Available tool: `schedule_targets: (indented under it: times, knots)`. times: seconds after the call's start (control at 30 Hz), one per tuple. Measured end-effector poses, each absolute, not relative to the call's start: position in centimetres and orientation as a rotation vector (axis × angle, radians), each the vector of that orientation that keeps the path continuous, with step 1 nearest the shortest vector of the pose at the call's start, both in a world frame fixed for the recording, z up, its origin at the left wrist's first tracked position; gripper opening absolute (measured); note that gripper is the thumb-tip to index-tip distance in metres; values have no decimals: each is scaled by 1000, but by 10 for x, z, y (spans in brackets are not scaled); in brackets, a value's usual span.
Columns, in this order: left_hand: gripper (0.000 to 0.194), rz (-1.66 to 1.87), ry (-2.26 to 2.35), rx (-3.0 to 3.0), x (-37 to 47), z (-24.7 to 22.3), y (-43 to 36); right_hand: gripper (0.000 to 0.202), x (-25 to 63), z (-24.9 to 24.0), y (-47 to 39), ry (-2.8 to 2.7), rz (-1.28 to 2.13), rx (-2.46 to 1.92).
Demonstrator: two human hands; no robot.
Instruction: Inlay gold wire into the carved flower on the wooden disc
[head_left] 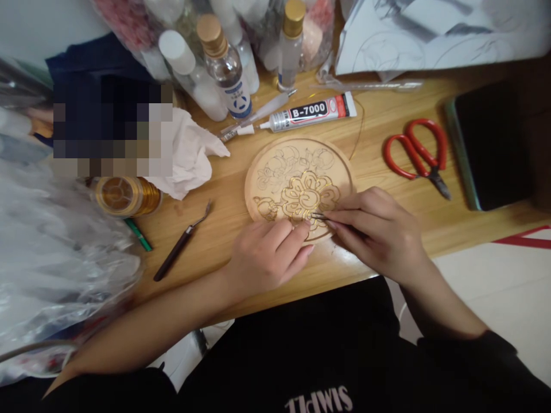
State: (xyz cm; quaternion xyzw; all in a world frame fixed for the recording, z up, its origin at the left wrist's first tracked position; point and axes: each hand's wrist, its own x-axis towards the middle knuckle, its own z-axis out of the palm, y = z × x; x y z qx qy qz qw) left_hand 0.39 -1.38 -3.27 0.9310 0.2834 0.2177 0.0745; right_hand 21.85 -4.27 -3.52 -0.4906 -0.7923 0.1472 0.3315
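Observation:
A round wooden plaque point(269, 166) lies on the wooden table, with a drawn floral outline and gold wire shaped into a flower point(309, 198). My right hand point(379, 232) pinches thin dark tweezers point(319, 217), whose tips touch the lower part of the gold flower. Resting on the plaque's lower left edge, my left hand point(271, 249) has its fingers bent and drawn together near the tweezer tips. Whatever may be between those fingertips is too small to make out.
Behind the plaque lies a B-7000 glue tube point(310, 112), with bottles point(226, 74) beyond. Red-handled cutters point(419, 152) and a dark tablet-like object point(493, 146) are right. A wire spool point(129, 195), crumpled tissue point(187, 152) and dark-handled tool point(174, 252) lie left.

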Motion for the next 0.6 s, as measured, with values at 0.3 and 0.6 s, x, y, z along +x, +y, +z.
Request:
schedule_targets:
  times: [0.3,0.6]
  knots:
    - [25,626,829,2864,7,-32,-13,13,218,-34,-43,-2084,385,-1277]
    - [26,583,830,2887,7,-29,-12,13,218,-34,-42,-2079,383,-1278]
